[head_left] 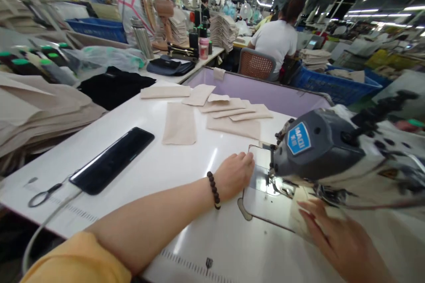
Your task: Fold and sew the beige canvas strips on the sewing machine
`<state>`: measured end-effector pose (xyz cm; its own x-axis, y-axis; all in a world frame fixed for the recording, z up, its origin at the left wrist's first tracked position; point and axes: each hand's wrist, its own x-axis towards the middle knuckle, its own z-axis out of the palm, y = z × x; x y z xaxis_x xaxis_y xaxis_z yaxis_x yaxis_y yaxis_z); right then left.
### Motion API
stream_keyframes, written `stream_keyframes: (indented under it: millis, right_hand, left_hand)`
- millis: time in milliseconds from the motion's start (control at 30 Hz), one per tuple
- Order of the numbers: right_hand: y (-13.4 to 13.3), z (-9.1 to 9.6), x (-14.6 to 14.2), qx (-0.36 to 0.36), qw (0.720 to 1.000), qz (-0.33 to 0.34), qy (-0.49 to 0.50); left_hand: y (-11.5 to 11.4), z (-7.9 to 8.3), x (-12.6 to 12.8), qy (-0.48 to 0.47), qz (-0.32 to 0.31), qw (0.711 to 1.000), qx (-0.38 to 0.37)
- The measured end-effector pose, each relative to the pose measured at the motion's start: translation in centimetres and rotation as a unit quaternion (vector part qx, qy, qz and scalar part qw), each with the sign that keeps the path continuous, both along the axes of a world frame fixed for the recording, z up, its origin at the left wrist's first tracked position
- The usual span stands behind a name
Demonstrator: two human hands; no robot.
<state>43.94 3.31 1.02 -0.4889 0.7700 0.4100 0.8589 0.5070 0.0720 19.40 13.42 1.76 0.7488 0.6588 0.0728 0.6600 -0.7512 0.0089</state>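
Observation:
My left hand (pixel 235 173) rests knuckles-up on the white table (pixel 159 172) at the left edge of the sewing machine's metal plate (pixel 262 199), fingers curled together; what is under them is hidden. A dark bead bracelet (pixel 214 190) circles that wrist. My right hand (pixel 335 236) lies flat with fingers stretched, pressing a beige fabric piece (pixel 299 219) on the plate, just below the needle. The grey sewing machine head (pixel 315 146) hangs over both.
Several cut beige fabric pieces (pixel 232 112) lie spread at the table's far side. A black phone (pixel 113 159) and small scissors (pixel 43 194) lie to the left. Stacked beige cloth (pixel 36 110) fills the left. A person in white (pixel 275 40) sits beyond, near blue bins (pixel 335 84).

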Motion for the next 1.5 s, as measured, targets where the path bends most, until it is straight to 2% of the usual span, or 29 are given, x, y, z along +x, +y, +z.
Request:
stream_keyframes:
  millis: [33, 167, 267, 433, 767, 1000, 1133, 1267, 1367, 1500]
  right_hand:
    - [-0.4, 1.0, 0.5, 0.007, 1.000, -0.014, -0.005]
    - [-1.9, 3.9, 2.1, -0.097, 0.986, -0.121, -0.067]
    - [-3.0, 4.0, 2.6, -0.158, 0.964, -0.190, -0.094]
    - [-3.2, 3.3, 2.9, -0.179, 0.945, -0.264, -0.065]
    - [-0.5, 3.2, 3.3, -0.214, 0.927, -0.280, -0.132]
    - [-0.4, 3.9, 3.8, -0.258, 0.926, -0.254, -0.104]
    - [-0.2, 3.4, 3.7, -0.259, 0.925, -0.273, -0.059]
    - [0.0, 3.3, 5.0, -0.280, 0.919, -0.272, 0.047]
    - [0.0, 3.5, 7.1, -0.309, 0.898, -0.263, 0.171]
    - [-0.7, 3.9, 9.0, -0.311, 0.857, -0.252, 0.326]
  left_hand:
    - [-0.3, 0.4, 0.0, -0.003, -0.012, 1.000, -0.009]
    - [-1.1, 1.2, 0.3, -0.026, -0.054, 0.998, -0.032]
    - [-1.5, 1.2, 0.5, -0.012, -0.073, 0.997, -0.034]
    - [-2.1, 1.1, 0.7, -0.005, -0.092, 0.995, -0.033]
    - [-1.9, 0.2, 0.5, -0.025, -0.099, 0.995, -0.019]
    - [-1.7, 0.1, 0.4, -0.029, -0.102, 0.994, -0.019]
    - [-1.6, 0.0, 0.4, -0.023, -0.103, 0.994, -0.019]
    - [-1.6, -0.3, 0.3, -0.027, -0.101, 0.994, -0.017]
    - [-1.6, -0.4, 0.4, -0.028, -0.107, 0.994, -0.010]
    - [-1.6, -0.5, 0.5, -0.016, -0.107, 0.994, 0.002]
